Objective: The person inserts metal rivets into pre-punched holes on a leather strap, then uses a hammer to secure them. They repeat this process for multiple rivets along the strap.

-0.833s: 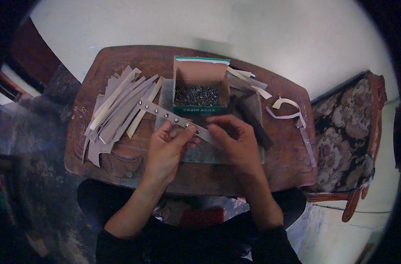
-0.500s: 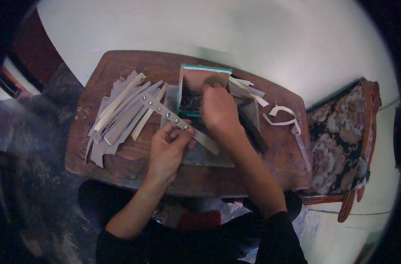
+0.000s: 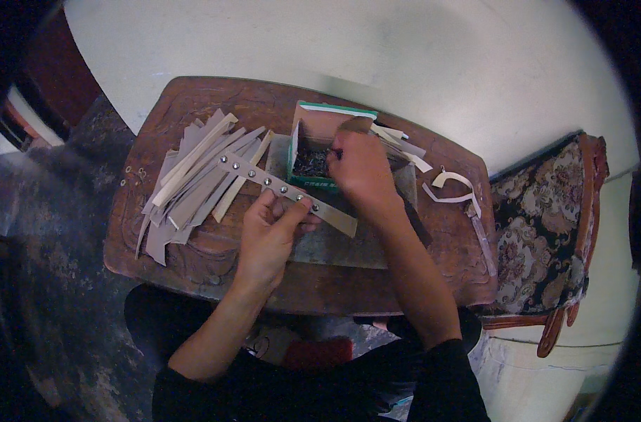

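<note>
My left hand (image 3: 268, 232) pinches a pale, flat strip (image 3: 257, 174) between thumb and fingers. Several round, shiny metal studs run along the strip, which slants from upper left to lower right. Reaching over a green-edged cardboard box (image 3: 313, 185), my right hand (image 3: 366, 169) has its fingers bent together at the box's right side. Small dark pieces (image 3: 312, 162) fill the bottom of that box; they are too small to tell apart. Whatever lies in the right fingertips is hidden.
A heap of grey and cream strips (image 3: 194, 186) lies on the left of the carved wooden table (image 3: 320, 299). More strips (image 3: 405, 149) lie behind my right hand. A curved white band (image 3: 468, 184) is at the right, before a flowered chair (image 3: 538, 232).
My right hand has drawn back a little, its fingers now bent together by the box's right side. The studded strip stays in my left hand, shifted slightly.
</note>
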A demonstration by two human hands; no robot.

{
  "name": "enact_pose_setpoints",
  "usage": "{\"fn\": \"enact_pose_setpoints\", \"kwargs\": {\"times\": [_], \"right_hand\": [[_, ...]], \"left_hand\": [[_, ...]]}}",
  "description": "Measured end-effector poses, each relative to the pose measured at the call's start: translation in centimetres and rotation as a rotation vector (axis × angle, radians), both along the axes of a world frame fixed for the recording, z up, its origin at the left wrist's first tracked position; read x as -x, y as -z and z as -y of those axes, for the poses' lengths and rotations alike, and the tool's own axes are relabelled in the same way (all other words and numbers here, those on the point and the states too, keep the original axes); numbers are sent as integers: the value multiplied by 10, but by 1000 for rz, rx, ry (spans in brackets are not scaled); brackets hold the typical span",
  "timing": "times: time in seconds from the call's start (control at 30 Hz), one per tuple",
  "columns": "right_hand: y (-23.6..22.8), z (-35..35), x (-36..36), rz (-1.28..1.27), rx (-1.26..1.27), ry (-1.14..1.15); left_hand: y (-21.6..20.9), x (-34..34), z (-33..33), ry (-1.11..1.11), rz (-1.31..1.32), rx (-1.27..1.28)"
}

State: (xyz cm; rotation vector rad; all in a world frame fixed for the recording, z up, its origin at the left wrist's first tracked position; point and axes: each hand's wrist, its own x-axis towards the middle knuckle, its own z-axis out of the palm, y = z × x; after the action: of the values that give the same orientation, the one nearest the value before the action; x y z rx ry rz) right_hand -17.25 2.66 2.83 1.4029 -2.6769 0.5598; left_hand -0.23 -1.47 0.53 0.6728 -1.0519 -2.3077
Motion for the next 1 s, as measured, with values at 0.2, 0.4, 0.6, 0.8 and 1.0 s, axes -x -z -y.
{"fn": "enact_pose_setpoints", "kwargs": {"times": [0.2, 0.4, 0.6, 0.8, 1.0], "right_hand": [[-21, -44, -13, 310, 412, -79], [-16, -92, -23, 632, 453, 16], [-14, -114, -38, 775, 403, 17], [-4, -112, -43, 904, 513, 35], [-8, -113, -46, 1031, 467, 23]], "left_hand": [[6, 1, -3, -10, -10, 60], [1, 4, -11, -24, 8, 40], [3, 4, -13, 34, 70, 59], [4, 1, -13, 119, 117, 122], [4, 3, -15, 95, 108, 31]]}}
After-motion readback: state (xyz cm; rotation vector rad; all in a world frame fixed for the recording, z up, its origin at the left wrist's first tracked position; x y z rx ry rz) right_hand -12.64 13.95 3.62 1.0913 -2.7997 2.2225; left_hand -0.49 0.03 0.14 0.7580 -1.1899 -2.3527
